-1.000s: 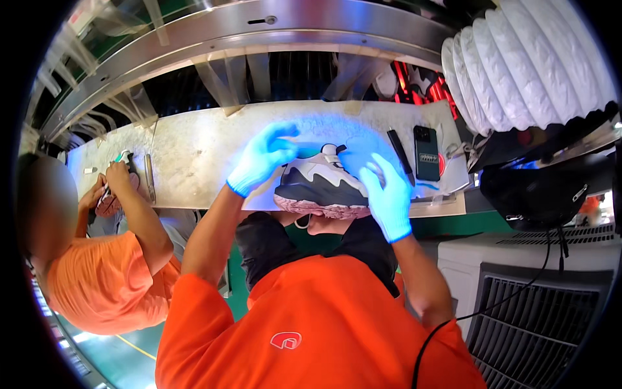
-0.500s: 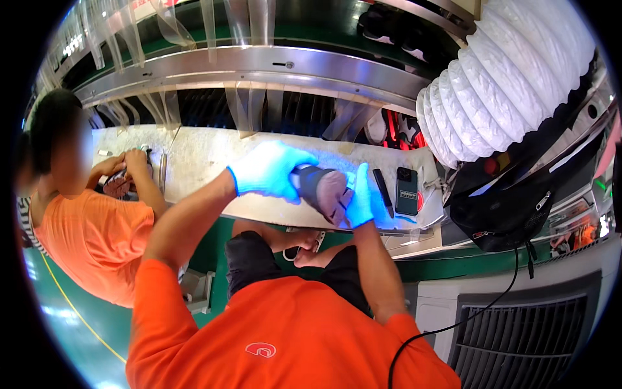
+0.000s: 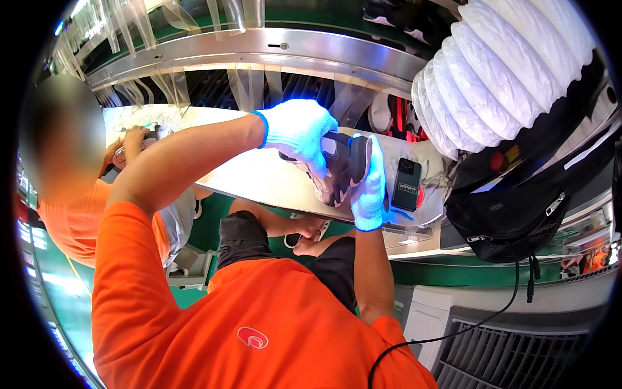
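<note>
We hold a grey and dark sneaker (image 3: 337, 165) just above the pale worktable (image 3: 259, 175), turned on its side between our two gloved hands. Our left hand (image 3: 299, 129) wraps over its far left side, fingers closed on it, and our right hand (image 3: 369, 185) clamps its near right side. Just right of the shoe a dark phone (image 3: 407, 185) lies on the table. At the far left, a co-worker's hands (image 3: 133, 139) rest on another item at the same table. A white ribbed duct (image 3: 512, 71) hangs on the far right.
</note>
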Available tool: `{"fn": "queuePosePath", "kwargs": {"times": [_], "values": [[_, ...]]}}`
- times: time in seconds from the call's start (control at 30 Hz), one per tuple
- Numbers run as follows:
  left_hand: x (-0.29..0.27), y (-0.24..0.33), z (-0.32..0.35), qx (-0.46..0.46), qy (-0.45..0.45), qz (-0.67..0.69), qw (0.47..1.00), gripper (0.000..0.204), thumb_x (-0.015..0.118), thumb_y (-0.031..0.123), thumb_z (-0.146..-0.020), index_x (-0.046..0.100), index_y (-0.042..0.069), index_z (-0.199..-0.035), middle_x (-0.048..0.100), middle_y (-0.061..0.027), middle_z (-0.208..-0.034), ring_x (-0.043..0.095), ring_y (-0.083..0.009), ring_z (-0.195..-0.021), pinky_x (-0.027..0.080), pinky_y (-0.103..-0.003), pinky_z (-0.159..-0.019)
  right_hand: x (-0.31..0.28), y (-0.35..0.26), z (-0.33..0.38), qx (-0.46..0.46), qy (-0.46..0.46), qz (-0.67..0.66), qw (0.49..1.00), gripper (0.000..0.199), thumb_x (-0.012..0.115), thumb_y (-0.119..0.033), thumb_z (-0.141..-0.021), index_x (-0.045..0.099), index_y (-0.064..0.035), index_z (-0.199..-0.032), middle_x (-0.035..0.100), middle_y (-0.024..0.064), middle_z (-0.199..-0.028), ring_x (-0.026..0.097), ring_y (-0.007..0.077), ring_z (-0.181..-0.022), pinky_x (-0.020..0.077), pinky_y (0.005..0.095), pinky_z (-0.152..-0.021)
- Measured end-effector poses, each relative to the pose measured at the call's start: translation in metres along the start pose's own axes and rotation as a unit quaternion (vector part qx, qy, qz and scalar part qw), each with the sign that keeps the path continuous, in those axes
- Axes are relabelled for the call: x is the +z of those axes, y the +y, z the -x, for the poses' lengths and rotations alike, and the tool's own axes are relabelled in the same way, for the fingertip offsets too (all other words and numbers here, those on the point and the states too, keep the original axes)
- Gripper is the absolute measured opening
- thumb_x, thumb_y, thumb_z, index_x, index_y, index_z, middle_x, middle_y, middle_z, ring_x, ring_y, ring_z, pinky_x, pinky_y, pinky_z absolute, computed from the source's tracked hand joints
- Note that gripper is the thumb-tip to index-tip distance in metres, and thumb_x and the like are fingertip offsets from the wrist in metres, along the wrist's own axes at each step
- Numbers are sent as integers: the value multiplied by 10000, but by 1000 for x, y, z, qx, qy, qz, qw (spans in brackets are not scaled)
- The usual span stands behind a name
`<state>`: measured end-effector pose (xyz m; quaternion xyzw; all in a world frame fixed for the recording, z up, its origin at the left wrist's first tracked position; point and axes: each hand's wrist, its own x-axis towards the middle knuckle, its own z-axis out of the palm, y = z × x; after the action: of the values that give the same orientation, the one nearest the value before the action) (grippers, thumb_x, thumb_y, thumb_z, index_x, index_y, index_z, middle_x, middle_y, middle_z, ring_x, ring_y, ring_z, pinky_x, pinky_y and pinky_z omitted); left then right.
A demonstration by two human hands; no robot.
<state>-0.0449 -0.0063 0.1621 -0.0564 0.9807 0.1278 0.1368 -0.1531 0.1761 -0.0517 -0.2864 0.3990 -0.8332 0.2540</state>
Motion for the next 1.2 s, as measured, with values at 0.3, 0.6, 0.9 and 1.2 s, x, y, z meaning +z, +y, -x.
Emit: {"fn": "queuePosePath", "kwargs": {"times": [0.3,0.6,0.9,1.2], "values": [[1,5,-7,-47,-32,15,998,772,1014,452,-713,787,31,-1319,833,-196,-1025,818,-332,-869,651,-408,-803,14,-19,-13,-107,-66,166,978,1488,975,-738,-696,270,35,-1755,440,214,-1743,459,317,-1596,385,458,-1315],[4,18,22,30,28,-29,999,749,959,469,-769,756,80,-1377,817,-204,-1117,809,-398,-965,638,-475,-842,13,-1,0,-165,-30,99,981,1301,836,-878,-776,471,43,-1620,638,198,-1509,615,344,-1407,446,491,-1250],[22,15,21,57,24,-85,994,584,805,448,-947,690,65,-1373,793,-165,-1055,779,-389,-930,620,-461,-816,12,-17,21,-252,-13,94,963,1403,868,-863,-744,370,59,-1677,502,275,-1668,509,405,-1555,390,548,-1301],[27,21,13,36,-35,-118,992,885,899,568,-817,654,10,-1458,789,-178,-1171,804,-399,-1018,651,-521,-856,17,16,29,-191,45,-125,973,1193,899,-787,-782,512,52,-1536,634,270,-1517,619,396,-1436,473,543,-1237]]}}
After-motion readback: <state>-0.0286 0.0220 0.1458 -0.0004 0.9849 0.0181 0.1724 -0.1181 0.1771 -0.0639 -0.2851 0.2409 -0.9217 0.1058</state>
